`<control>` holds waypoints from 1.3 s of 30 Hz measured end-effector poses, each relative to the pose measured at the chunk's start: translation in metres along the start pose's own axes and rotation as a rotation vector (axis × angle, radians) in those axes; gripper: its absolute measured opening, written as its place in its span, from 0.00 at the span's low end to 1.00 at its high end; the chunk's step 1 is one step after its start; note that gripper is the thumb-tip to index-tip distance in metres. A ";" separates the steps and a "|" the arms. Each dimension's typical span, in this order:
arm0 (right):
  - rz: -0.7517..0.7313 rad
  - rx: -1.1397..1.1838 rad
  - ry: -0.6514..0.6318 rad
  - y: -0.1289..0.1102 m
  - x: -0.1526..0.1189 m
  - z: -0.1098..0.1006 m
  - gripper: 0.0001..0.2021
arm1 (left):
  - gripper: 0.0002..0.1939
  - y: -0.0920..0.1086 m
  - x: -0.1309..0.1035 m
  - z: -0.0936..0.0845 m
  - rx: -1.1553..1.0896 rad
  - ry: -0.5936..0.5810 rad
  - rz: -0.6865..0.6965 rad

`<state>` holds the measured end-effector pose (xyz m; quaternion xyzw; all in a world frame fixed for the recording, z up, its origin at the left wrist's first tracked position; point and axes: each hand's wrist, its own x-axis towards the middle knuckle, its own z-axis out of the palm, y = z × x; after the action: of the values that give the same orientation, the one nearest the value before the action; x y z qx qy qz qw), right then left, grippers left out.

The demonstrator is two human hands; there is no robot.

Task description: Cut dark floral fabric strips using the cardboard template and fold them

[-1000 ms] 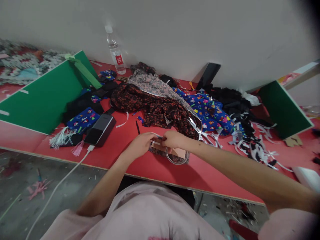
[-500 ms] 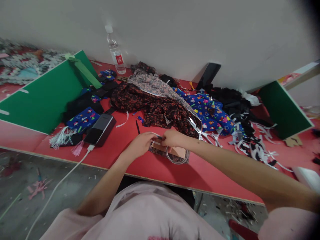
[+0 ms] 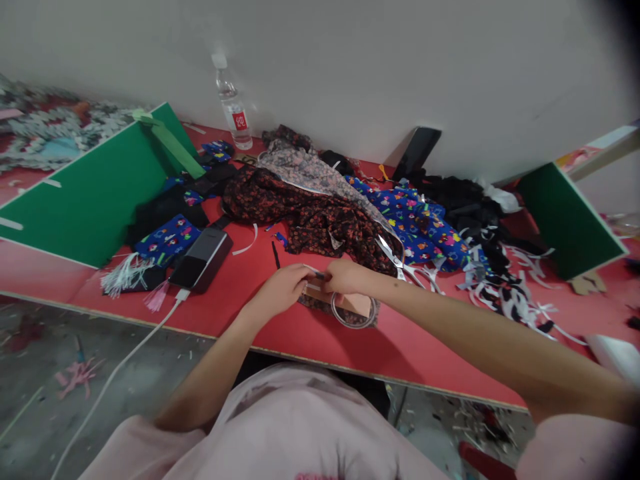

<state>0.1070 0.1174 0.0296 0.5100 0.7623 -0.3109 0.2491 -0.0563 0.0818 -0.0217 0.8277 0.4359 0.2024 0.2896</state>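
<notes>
Near the front edge of the table (image 3: 295,333), the left hand (image 3: 285,288) and right hand (image 3: 343,275) seem to steady the tan strip (image 3: 359,304) over patterned cloth (image 3: 316,305), fingers drawn in, their exact hold hidden, calling for light, even pressure.

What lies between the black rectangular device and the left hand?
Bare red tabletop, straight from the device to the left hand, in the head view.
</notes>
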 end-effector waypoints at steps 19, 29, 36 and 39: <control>0.008 0.296 -0.062 0.020 -0.018 0.011 0.17 | 0.11 0.009 0.013 0.012 0.111 -0.002 -0.169; 0.080 0.215 -0.026 0.059 -0.068 0.011 0.15 | 0.14 0.010 0.013 0.009 0.128 -0.019 -0.153; 0.171 0.036 -0.072 0.057 -0.066 0.017 0.16 | 0.13 0.013 0.014 0.006 0.154 -0.027 -0.142; 0.197 0.018 -0.104 0.053 -0.061 0.017 0.15 | 0.13 0.015 0.014 0.005 0.164 -0.025 -0.145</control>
<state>0.1792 0.0820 0.0487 0.5679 0.6917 -0.3178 0.3133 -0.0370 0.0848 -0.0142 0.8175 0.5059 0.1341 0.2403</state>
